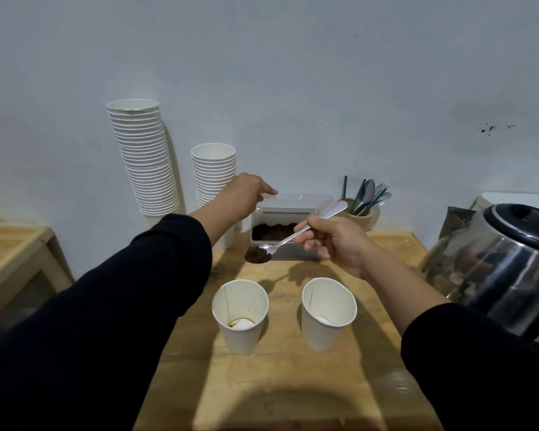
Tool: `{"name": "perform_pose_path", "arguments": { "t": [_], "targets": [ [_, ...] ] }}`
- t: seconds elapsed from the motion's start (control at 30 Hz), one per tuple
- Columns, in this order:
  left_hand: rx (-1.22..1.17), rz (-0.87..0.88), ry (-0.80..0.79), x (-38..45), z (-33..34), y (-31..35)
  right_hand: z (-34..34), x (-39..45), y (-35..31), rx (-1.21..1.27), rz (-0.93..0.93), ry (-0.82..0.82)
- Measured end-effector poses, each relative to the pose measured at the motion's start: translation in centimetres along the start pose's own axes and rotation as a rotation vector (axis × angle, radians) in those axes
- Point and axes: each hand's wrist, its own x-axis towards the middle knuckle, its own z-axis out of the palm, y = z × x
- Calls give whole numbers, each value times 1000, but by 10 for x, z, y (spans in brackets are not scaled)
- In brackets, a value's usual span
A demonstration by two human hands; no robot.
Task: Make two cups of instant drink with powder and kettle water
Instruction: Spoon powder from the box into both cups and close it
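Two white paper cups stand side by side on the wooden table. The left cup (240,315) has a trace of brown powder at its bottom; the right cup (329,312) shows a white bottom. Behind them sits a clear plastic box (285,231) of dark brown powder, its lid tipped back. My left hand (242,194) rests on the box's left rim and lid. My right hand (336,241) pinches a metal spoon (296,236) heaped with brown powder, its bowl hovering just left of the box's front, above the table behind the left cup.
A steel kettle (498,269) with a black lid stands at the right edge. Two stacks of paper cups (143,160) lean by the wall at the back left. A wooden holder (363,209) with spoons, forks and green stirrers sits behind the box. A wooden shelf (13,244) is at left.
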Motion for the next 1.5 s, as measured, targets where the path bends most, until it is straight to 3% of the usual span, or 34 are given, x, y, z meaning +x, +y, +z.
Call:
{"name": "perform_pose_path", "arguments": {
  "t": [0.27, 0.43, 0.53, 0.73, 0.97, 1.13, 1.5],
  "targets": [
    [-7, -12, -26, -5, 2, -1, 14, -13, 7, -235, -10, -294],
    [-2, -14, -19, -5, 4, 0, 14, -16, 8, -287, -24, -348],
    [-7, -13, -16, -6, 3, 0, 12, -13, 7, -240, -57, -250],
    [-7, -20, -4, -5, 3, 1, -13, 12, 10, 127, -113, 262],
    [-13, -41, 0, 1, 2, -1, -25, 60, 25, -132, 4, 515],
    [-32, -29, 1, 2, 2, -5, -29, 88, 34, -364, 57, 538],
    [-44, -13, 50, -2, 4, -2, -26, 103, 36, -318, 99, 439]
  ]
}}
